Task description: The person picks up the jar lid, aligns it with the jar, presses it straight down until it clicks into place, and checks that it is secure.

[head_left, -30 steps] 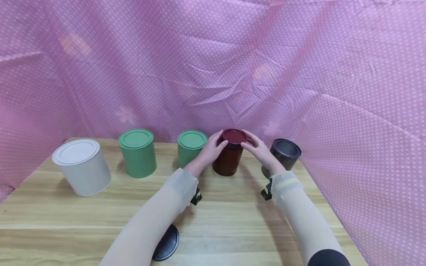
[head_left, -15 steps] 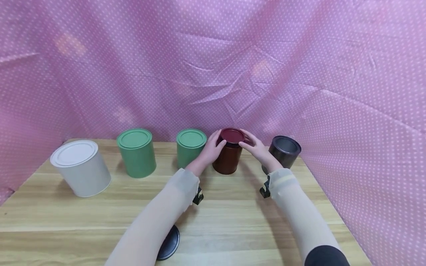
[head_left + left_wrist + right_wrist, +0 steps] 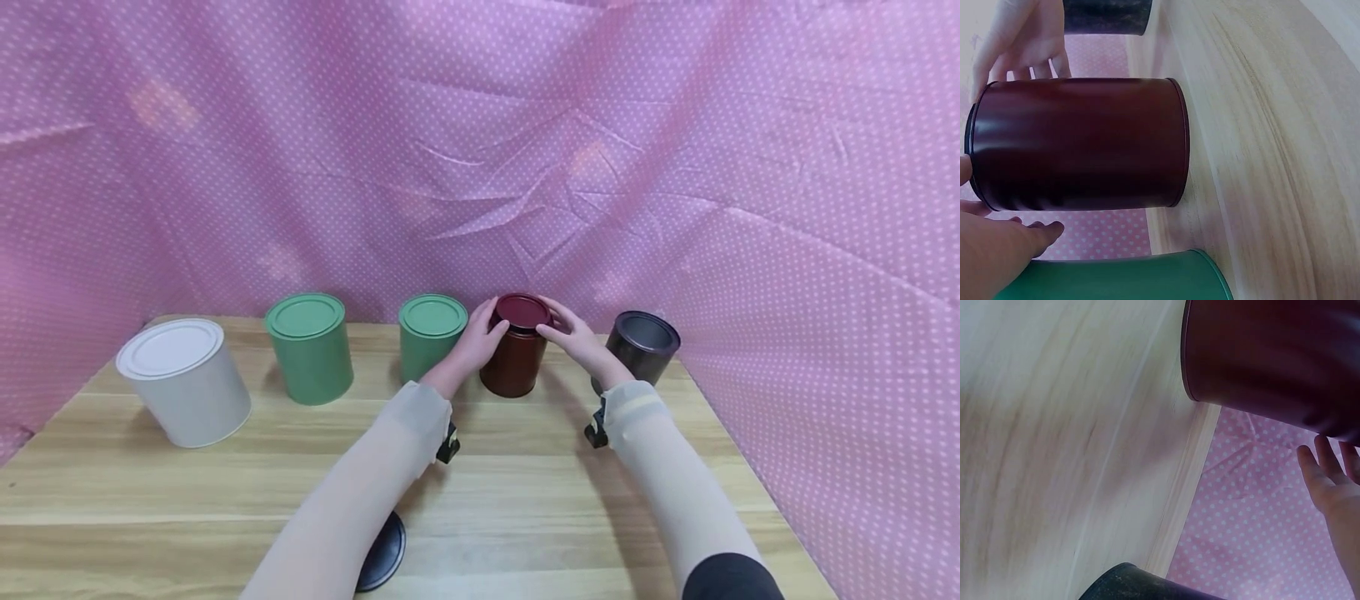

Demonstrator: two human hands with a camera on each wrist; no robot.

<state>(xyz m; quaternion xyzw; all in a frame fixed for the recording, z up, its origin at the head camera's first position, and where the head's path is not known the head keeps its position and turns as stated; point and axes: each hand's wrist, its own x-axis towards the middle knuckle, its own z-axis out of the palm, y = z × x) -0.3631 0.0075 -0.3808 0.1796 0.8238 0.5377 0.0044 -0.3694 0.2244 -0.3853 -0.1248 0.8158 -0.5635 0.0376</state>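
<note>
At the back of the table a dark red can [image 3: 513,371] stands upright, its dark red lid [image 3: 522,311] over the top. My left hand [image 3: 472,342] holds the lid's left side, thumb at the front of the rim and fingers behind. On the opposite side my right hand [image 3: 583,342] holds the lid the same way. The left wrist view shows the can's body [image 3: 1085,144] side-on, with the lid's black edge at its top end. In the right wrist view, fingertips [image 3: 1321,442] of the right hand lie against the upper part of the can.
Left of the red can stand a small green can [image 3: 433,317], a larger green can [image 3: 311,358] and a wide white can [image 3: 197,404]. A black can [image 3: 647,342] is behind my right wrist. A black lid [image 3: 382,554] lies near my left forearm. Pink dotted cloth [image 3: 480,167] hangs behind.
The red lid has shifted slightly left and sits more squarely over its can, with both hands moving along with it. The other cans have stayed in place.
</note>
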